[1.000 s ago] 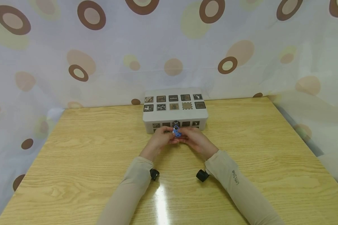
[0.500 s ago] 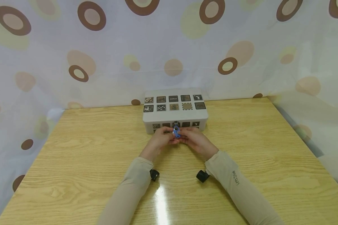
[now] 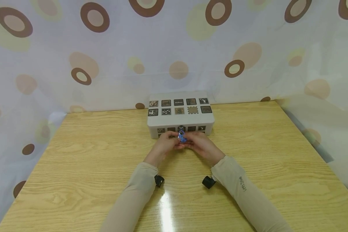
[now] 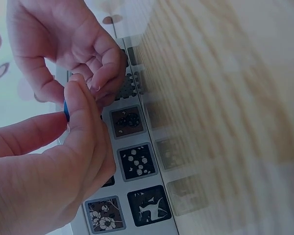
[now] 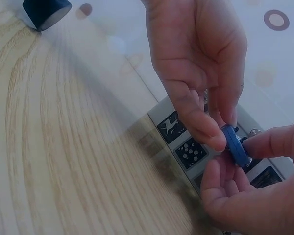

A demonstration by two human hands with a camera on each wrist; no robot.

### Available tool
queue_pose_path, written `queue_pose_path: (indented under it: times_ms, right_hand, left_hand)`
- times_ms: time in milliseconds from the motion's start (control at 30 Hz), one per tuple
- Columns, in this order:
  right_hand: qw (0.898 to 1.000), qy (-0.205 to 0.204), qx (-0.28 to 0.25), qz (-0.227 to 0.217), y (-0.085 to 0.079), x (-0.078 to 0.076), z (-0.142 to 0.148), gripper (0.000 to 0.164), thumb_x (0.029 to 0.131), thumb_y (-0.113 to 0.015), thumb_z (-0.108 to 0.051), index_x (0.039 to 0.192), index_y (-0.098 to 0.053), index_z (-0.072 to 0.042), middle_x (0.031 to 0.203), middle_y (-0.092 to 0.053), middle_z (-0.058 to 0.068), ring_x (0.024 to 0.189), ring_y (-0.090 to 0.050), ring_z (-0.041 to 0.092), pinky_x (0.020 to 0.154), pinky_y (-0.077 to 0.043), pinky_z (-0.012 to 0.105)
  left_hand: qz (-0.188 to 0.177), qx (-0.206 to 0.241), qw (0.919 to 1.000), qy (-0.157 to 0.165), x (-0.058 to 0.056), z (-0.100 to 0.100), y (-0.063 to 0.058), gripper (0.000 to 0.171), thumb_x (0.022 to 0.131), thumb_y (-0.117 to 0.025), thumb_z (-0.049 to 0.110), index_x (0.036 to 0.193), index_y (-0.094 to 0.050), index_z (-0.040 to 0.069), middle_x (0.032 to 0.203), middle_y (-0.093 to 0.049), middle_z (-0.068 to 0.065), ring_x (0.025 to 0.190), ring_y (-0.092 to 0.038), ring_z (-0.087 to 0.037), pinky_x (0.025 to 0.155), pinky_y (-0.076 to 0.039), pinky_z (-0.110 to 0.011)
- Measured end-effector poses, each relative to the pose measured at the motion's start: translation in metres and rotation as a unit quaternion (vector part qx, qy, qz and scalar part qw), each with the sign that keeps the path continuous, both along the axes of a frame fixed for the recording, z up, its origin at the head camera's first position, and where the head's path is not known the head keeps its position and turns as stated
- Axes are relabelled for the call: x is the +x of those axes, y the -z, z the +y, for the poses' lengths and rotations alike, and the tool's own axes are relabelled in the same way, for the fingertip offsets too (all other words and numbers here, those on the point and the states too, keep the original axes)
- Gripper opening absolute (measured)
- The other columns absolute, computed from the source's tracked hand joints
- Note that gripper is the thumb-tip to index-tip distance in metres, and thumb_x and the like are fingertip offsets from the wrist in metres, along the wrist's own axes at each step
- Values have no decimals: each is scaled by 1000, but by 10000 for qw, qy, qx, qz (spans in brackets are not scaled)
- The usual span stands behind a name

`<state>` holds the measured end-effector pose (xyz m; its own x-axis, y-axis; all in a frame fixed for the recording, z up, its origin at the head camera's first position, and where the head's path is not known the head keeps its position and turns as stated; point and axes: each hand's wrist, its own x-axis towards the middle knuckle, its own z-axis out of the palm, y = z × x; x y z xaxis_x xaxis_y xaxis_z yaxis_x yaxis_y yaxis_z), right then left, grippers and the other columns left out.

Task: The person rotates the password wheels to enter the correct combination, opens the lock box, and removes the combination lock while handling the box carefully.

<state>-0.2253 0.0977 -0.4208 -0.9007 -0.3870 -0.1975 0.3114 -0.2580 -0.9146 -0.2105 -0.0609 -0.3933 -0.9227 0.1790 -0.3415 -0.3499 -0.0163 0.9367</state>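
Note:
A small blue piece [image 3: 182,137] with metal parts sits between both hands, just below the metal latch [image 3: 181,127] of a white box [image 3: 180,120]. In the right wrist view the blue piece [image 5: 236,146] looks thick, flat and rounded. My left hand [image 3: 164,142] pinches it from the left between thumb and finger. From the other side my right hand [image 3: 202,143] grips it, thumb [image 5: 267,143] against its face and the other fingers curled beneath. In the left wrist view my left hand [image 4: 63,169] covers most of it, so only a blue sliver shows.
Dark and tan picture squares cover the box, which stands at the back of a wood-grain table [image 3: 98,167]. A patterned curtain [image 3: 150,77] hangs right behind it. Black wrist cameras [image 3: 208,181] stick out beneath the sleeves.
The blue piece has turned slightly between the fingers, its lower part swinging and showing a different side. Both hands and the box stay nearly where they were.

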Motion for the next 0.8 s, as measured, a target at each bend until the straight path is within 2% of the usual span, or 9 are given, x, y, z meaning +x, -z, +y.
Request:
queue_pose_path:
  times_ms: [133, 300, 567, 800]
  right_hand:
    - [9998, 53, 91, 144, 0, -1, -2, 27, 99, -44, 0, 113, -50, 22, 88, -65, 5, 77, -62, 11, 74, -54, 22]
    - [9997, 68, 148, 171, 0, -1, -2, 29, 98, -44, 1, 115, -48, 24, 91, -63, 5, 78, -60, 11, 74, -53, 21]
    - [9998, 87, -117, -105, 1, 2, -1, 20, 100, -43, -3, 103, -56, 11, 88, -64, 8, 77, -63, 14, 76, -55, 24]
    - [10000, 6, 11, 22, 1, 3, -2, 17, 98, -44, 0, 95, -59, 8, 86, -64, 8, 75, -63, 14, 74, -55, 24]
  left_hand:
    - [19, -36, 10000, -8, -1, 0, -1, 31, 96, -47, -7, 127, -46, -12, 107, -59, -27, 67, -64, -12, 75, -58, -26]
    - [4, -40, 10000, 1, -1, 1, 1, 31, 96, -47, -9, 126, -45, -13, 109, -59, -28, 68, -64, -13, 75, -58, -26]
    - [82, -106, 9999, -19, 2, 1, 2, 31, 96, -46, -8, 127, -46, -12, 113, -55, -28, 73, -65, -16, 79, -58, -28]
    - [143, -96, 9999, 3, 3, 2, 2, 30, 97, -46, -8, 126, -45, -13, 106, -57, -26, 71, -63, -15, 79, -58, -29]
